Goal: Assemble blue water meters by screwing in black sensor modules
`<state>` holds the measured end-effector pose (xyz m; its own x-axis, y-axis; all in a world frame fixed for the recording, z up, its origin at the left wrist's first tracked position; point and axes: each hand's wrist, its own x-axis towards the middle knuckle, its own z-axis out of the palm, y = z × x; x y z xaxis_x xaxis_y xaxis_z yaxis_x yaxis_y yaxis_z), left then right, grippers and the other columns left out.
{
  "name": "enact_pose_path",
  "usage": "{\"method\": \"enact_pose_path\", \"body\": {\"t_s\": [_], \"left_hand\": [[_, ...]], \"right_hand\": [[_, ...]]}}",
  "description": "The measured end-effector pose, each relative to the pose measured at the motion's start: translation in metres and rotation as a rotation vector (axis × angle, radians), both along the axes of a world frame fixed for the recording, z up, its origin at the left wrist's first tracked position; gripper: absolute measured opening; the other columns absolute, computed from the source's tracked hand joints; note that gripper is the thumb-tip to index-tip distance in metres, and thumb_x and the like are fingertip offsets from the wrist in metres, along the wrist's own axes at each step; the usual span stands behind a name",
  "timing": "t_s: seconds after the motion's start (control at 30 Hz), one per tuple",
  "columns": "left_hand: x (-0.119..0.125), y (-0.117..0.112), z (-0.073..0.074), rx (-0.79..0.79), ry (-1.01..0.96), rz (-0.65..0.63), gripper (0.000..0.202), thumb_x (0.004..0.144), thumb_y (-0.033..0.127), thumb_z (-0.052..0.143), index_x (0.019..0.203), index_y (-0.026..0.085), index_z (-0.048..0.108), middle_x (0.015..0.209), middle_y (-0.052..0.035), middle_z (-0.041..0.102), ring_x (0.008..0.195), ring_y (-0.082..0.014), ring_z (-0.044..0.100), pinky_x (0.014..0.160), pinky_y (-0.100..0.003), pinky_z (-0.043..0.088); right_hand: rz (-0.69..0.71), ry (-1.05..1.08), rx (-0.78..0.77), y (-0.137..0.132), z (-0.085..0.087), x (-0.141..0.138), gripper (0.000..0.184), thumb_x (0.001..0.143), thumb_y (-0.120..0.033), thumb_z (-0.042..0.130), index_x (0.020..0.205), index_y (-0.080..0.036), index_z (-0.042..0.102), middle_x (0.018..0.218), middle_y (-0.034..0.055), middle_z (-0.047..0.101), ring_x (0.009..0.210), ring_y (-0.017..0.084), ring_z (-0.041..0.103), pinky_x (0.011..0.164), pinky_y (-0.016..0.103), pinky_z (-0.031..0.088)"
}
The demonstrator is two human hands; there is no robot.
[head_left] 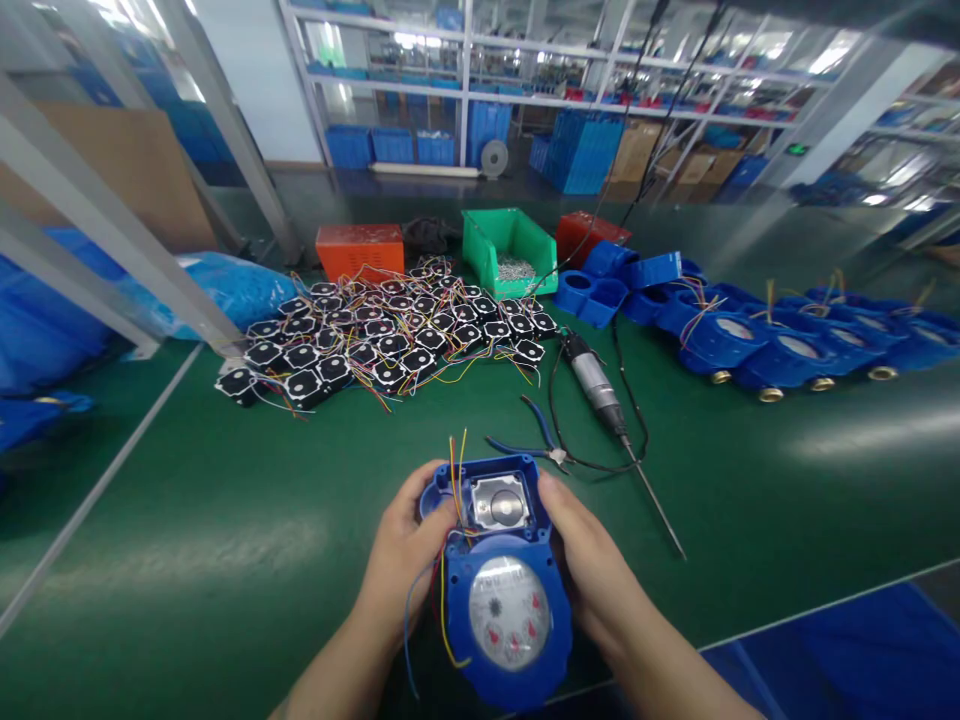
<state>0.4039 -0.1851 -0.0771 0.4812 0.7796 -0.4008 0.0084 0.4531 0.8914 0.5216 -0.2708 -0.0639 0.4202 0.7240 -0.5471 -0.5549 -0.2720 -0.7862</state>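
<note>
Both hands grip a blue water meter (551,640) over the near edge of the bench, its round dial with red pointers facing up. A silver metal-faced module (499,502) sits in the box-shaped compartment at its far end. My left hand (405,545) wraps the left side, thumb by the coloured wires (444,600) that come out of the compartment and hang down the left. My right hand (581,545) clasps the right side. Just beyond lie blue-handled pliers (553,452) and a corded electric screwdriver (596,390) with a long shaft.
Many black modules with wires (390,345) cover the bench's far left. Behind them stand a green bin (480,255) of small metal parts and orange boxes (360,252). Blue housings (592,295) and several assembled meters (795,350) line the right. A metal post (187,290) rises at left.
</note>
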Motion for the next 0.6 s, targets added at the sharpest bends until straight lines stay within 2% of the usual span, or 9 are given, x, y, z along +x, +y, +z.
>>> {"method": "enact_pose_path", "body": {"t_s": [0.1,0.2,0.3,0.47,0.53,0.6], "left_hand": [[-0.002,0.002,-0.001,0.011,0.015,-0.041,0.039,0.07,0.034,0.061,0.105,0.017,0.053,0.091,-0.0044,0.064,0.09,-0.0221,0.059,0.083,-0.034,0.044],[-0.003,0.003,-0.003,0.01,0.032,-0.081,0.04,0.07,0.034,0.061,0.105,0.017,0.053,0.089,-0.0042,0.064,0.089,-0.0226,0.059,0.081,-0.033,0.045],[-0.002,0.002,-0.004,0.011,0.044,-0.053,0.04,0.068,0.033,0.061,0.104,0.018,0.053,0.088,-0.0037,0.065,0.083,-0.0215,0.06,0.076,-0.032,0.046],[0.001,-0.002,-0.003,0.01,0.056,-0.012,0.039,0.07,0.039,0.058,0.102,0.017,0.054,0.084,-0.0036,0.064,0.074,-0.0199,0.06,0.069,-0.03,0.046],[0.0,-0.004,-0.003,-0.013,0.065,-0.001,0.043,0.07,0.042,0.058,0.104,0.017,0.054,0.09,-0.0049,0.064,0.079,-0.0215,0.06,0.074,-0.031,0.046],[-0.002,-0.007,-0.004,-0.073,0.034,0.039,0.051,0.069,0.046,0.058,0.112,0.019,0.05,0.103,-0.0071,0.062,0.093,-0.025,0.057,0.083,-0.036,0.044]], "right_hand": [[-0.045,0.009,-0.041,0.013,0.007,0.001,0.062,0.072,-0.05,0.059,0.122,-0.019,0.039,0.104,0.0058,0.056,0.09,0.018,0.057,0.081,0.03,0.047],[-0.008,0.002,-0.057,0.018,0.011,0.0,0.053,0.073,-0.047,0.059,0.115,-0.018,0.044,0.099,0.0054,0.058,0.083,0.017,0.059,0.071,0.027,0.048],[0.011,-0.002,-0.055,0.016,0.011,-0.002,0.052,0.073,-0.05,0.057,0.112,-0.019,0.045,0.1,0.0051,0.058,0.083,0.018,0.058,0.066,0.026,0.049],[-0.016,-0.075,-0.053,0.014,0.005,-0.003,0.056,0.072,-0.052,0.058,0.114,-0.018,0.043,0.102,0.0045,0.057,0.089,0.019,0.057,0.071,0.027,0.049],[-0.021,-0.068,-0.052,0.015,0.004,-0.002,0.058,0.072,-0.053,0.057,0.114,-0.018,0.042,0.103,0.0051,0.056,0.09,0.02,0.056,0.075,0.028,0.048],[-0.03,-0.076,-0.057,0.013,0.002,-0.002,0.058,0.072,-0.055,0.056,0.116,-0.018,0.042,0.109,0.0058,0.053,0.094,0.019,0.055,0.082,0.029,0.047]]}}
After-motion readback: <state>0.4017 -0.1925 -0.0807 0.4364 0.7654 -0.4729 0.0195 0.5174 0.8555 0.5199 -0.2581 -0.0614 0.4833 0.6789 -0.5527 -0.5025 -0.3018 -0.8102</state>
